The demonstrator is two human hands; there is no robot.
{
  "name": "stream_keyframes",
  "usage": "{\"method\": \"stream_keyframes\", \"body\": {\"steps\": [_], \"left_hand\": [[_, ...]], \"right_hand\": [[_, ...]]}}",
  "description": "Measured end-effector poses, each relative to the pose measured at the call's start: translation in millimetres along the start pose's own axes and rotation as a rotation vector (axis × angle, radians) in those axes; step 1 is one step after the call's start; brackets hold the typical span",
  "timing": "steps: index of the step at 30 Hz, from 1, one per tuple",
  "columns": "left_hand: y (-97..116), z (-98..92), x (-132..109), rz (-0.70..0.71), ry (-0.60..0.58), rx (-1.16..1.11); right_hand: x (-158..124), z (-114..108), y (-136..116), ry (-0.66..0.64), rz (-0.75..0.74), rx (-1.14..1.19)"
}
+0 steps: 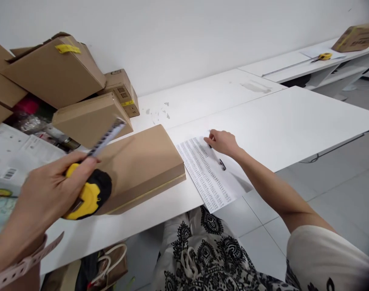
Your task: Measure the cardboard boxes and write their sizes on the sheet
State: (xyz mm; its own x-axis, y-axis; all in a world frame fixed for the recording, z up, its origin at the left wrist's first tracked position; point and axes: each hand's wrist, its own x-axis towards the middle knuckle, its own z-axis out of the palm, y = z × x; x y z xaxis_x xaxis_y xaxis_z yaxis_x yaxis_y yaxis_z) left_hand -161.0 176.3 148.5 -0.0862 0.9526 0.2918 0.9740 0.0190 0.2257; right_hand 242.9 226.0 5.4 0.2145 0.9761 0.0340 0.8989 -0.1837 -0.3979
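Observation:
My left hand point(55, 188) is closed around a yellow and black tape measure point(89, 196), raised over the near left side of a closed brown cardboard box point(145, 155). A short length of its blade point(107, 136) sticks up past my thumb. My right hand point(222, 141) is over the top of a printed sheet of paper point(202, 173), to the right of the box. Its fingers are pinched at the upper end of a slim pen point(222, 164), which lies slanted across the sheet. The pen's pale middle barely shows against the paper.
Several cardboard boxes point(57, 70) are stacked at the left, beside printed white packaging point(19, 161). The white table point(281, 125) runs right along the wall. Another tape measure point(325, 56) and a box point(356, 38) sit at far right. A bag point(113, 264) is below the table edge.

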Motion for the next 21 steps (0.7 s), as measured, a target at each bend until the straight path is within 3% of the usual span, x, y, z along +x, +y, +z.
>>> {"method": "stream_keyframes", "body": {"steps": [3,8,10,16,21], "left_hand": [[24,11.4,22,0.096,-0.151,0.090],[39,26.5,51,0.125,-0.273,0.107],[42,28.7,57,0.102,-0.322,0.104],[45,33.9,62,0.050,-0.376,0.004],[43,40.7,69,0.006,-0.241,0.165]], "right_hand": [[-10,11,23,-0.101,0.042,-0.143],[-16,27,36,-0.174,-0.061,0.012],[-15,27,40,-0.178,-0.103,0.188],[-20,7,43,-0.237,-0.127,1.134],[-27,8,43,-0.092,-0.154,1.248]]}}
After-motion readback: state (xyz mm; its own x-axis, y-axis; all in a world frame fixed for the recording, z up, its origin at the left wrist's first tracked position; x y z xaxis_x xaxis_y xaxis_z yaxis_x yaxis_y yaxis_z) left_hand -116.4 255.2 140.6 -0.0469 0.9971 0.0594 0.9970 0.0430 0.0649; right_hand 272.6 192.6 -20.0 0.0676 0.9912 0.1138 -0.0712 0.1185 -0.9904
